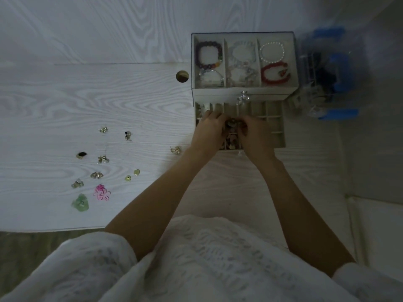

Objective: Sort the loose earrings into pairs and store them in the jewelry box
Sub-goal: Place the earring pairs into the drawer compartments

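Taking the jewelry box (292,62) as the landmark, the loose earrings lie well to its left on the white table (54,101). Farthest left are a green piece (80,203), a small clear-and-gold pair (77,183) and a dark stone stud (81,155). Closer in sit a pink flower pair (102,192), several gold clusters (97,175), two round gold studs (132,175), and one gold fan-shaped earring (175,149) just beside the box's open drawer (278,136).

Both hands meet over that drawer, at the box's near side. The left hand (208,132) is over the drawer's left compartments with its fingers curled inward; the right hand (256,136) is bent toward it from the right. Their fingertips converge on small gold pieces in a middle compartment, but I cannot tell whether either hand is pinching an earring or only nudging one into place. Above the drawer, the box's top tray holds bracelets (275,74) under a clear lid.

The step in hand looks like seating a pair in a drawer cell. Many pieces remain on the table, so the task seems well short of done. The next move likely calls for releasing cleanly, then reaching left of the box for two matching pieces, the fan-shaped earring being the closest.
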Demonstrator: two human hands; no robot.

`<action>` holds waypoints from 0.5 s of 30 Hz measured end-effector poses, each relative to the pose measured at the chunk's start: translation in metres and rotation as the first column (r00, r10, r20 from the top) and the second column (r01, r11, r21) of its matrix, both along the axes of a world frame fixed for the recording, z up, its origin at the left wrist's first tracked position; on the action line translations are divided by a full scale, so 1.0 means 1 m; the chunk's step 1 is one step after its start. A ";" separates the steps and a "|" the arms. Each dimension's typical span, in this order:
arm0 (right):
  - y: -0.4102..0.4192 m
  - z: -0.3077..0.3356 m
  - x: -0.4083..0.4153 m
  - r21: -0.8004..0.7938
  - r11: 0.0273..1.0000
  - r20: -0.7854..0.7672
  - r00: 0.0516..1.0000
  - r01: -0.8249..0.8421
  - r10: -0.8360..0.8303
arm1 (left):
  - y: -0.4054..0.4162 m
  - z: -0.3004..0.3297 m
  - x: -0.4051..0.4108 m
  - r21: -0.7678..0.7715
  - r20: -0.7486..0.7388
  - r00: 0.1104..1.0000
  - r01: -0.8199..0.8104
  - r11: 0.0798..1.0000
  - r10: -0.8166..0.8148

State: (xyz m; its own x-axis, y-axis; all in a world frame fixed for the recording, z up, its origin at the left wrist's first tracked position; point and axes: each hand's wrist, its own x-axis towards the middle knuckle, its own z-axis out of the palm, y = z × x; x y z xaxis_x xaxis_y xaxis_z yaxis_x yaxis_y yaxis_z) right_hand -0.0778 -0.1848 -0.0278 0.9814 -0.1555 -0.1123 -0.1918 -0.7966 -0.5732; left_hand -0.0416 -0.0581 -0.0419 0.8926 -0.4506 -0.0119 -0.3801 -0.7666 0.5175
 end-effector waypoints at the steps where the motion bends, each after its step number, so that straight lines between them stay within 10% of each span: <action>1: 0.001 -0.003 -0.001 -0.024 0.999 -0.012 1.000 -0.025 0.025 | 0.001 -0.001 -0.001 -0.001 -0.001 1.000 0.000 1.000 0.000; 8: 0.012 0.003 -0.012 -0.230 0.970 0.032 0.995 -0.082 0.092 | 0.031 0.018 -0.012 -0.100 -0.035 0.999 -0.041 0.994 0.037; 15: 0.089 0.015 -0.032 -0.082 0.923 0.102 0.918 -0.377 0.384 | 0.133 0.022 -0.046 -0.149 -0.101 0.903 -0.429 0.891 0.417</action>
State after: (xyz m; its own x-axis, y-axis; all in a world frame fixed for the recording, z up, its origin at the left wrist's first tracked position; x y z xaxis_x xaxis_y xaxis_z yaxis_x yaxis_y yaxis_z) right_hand -0.1095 -0.0959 -0.0132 0.9733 0.2295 0.0018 0.1966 -0.8297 -0.5224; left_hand -0.0875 0.0751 -0.0200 0.9989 -0.0311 -0.0351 -0.0001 -0.7497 0.6617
